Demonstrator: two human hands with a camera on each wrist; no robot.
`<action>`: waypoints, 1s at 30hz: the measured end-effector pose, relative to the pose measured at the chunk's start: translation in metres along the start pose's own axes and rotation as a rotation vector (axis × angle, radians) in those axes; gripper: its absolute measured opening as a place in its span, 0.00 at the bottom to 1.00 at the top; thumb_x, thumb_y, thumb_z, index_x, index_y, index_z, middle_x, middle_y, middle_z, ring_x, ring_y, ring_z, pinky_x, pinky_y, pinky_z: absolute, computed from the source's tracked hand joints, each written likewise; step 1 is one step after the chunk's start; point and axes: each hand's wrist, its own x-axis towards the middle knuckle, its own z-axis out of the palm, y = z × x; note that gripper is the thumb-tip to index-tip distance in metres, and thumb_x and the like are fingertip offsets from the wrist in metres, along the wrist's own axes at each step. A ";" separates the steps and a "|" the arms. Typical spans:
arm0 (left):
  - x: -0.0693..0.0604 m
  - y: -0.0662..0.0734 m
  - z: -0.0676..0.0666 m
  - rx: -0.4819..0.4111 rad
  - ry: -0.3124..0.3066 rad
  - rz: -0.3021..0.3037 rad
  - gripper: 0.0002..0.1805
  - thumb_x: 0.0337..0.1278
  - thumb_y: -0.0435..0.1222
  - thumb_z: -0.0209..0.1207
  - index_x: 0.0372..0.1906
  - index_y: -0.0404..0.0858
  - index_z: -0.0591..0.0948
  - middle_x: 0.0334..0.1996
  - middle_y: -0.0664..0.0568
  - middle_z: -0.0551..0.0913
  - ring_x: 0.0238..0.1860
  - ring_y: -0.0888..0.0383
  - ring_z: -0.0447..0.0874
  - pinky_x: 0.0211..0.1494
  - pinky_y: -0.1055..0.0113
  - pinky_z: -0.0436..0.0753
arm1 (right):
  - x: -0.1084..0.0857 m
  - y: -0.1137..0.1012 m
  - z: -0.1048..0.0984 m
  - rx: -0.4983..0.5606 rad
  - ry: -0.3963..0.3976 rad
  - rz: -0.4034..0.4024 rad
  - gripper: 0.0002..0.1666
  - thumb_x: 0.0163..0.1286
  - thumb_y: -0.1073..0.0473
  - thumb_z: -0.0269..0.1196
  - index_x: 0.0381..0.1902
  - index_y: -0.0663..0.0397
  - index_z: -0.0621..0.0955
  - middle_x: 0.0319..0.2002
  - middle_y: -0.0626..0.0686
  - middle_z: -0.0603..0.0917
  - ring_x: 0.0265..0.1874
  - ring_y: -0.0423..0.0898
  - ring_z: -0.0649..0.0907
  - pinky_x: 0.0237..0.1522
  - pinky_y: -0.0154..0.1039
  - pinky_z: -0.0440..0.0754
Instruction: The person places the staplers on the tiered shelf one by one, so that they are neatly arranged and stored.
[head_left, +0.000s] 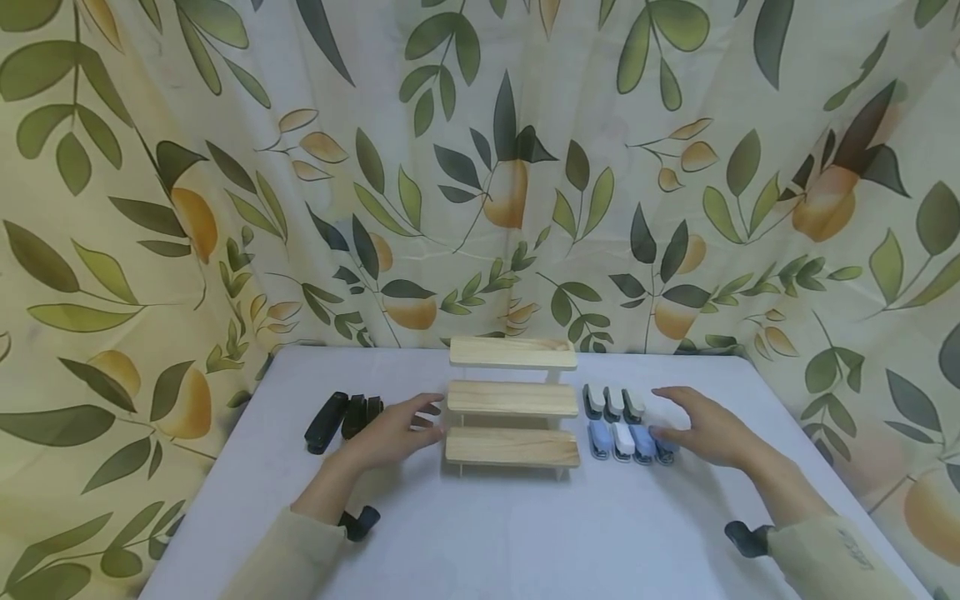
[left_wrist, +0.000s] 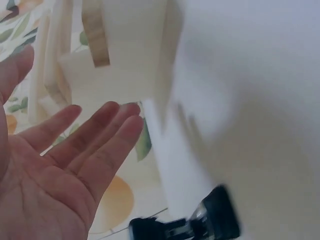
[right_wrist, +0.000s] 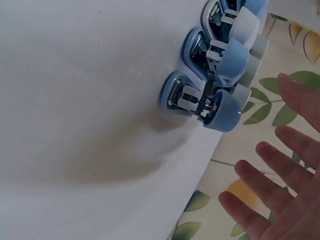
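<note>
A three-tier wooden stand (head_left: 512, 400) is at the middle of the table. My left hand (head_left: 395, 432) is beside its left end, fingers spread and holding nothing; the left wrist view shows the open palm (left_wrist: 55, 180) near the shelf ends (left_wrist: 95, 35). Small staplers, blue (head_left: 642, 442) and white (head_left: 633, 405), stand in two rows right of the stand. My right hand (head_left: 708, 429) is just right of them. In the right wrist view its fingers (right_wrist: 270, 185) are apart and empty, near the blue stapler (right_wrist: 225, 111) at the row's end.
Black staplers (head_left: 327, 423) lie on the left part of the white table (head_left: 517, 533), partly behind my left hand. A leaf-and-fruit patterned curtain (head_left: 480, 275) hangs behind the table and along its sides.
</note>
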 end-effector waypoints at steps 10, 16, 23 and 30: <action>-0.009 -0.011 0.021 -0.147 -0.030 -0.021 0.41 0.63 0.55 0.68 0.77 0.51 0.68 0.68 0.44 0.79 0.67 0.41 0.81 0.61 0.40 0.82 | -0.006 0.007 -0.002 0.031 -0.036 0.000 0.44 0.66 0.47 0.73 0.73 0.61 0.71 0.70 0.73 0.71 0.64 0.75 0.74 0.57 0.72 0.76; -0.009 -0.017 0.031 -0.210 -0.017 -0.030 0.41 0.61 0.54 0.70 0.77 0.54 0.68 0.66 0.43 0.80 0.66 0.41 0.81 0.60 0.43 0.84 | -0.009 0.009 -0.003 0.054 -0.102 0.015 0.46 0.64 0.47 0.74 0.73 0.60 0.71 0.69 0.73 0.72 0.64 0.75 0.75 0.57 0.72 0.77; -0.010 -0.019 0.040 -0.345 -0.029 0.005 0.42 0.60 0.48 0.72 0.77 0.54 0.67 0.64 0.44 0.79 0.65 0.43 0.82 0.58 0.53 0.86 | -0.009 0.016 0.000 0.076 -0.144 0.034 0.48 0.61 0.48 0.76 0.73 0.60 0.71 0.70 0.74 0.70 0.65 0.76 0.73 0.56 0.73 0.77; -0.007 -0.025 0.048 -0.381 0.009 0.006 0.40 0.59 0.47 0.73 0.75 0.53 0.70 0.60 0.45 0.79 0.62 0.44 0.85 0.56 0.56 0.87 | -0.007 0.019 0.002 0.085 -0.155 0.049 0.48 0.60 0.49 0.76 0.73 0.60 0.71 0.70 0.74 0.71 0.65 0.76 0.74 0.56 0.71 0.78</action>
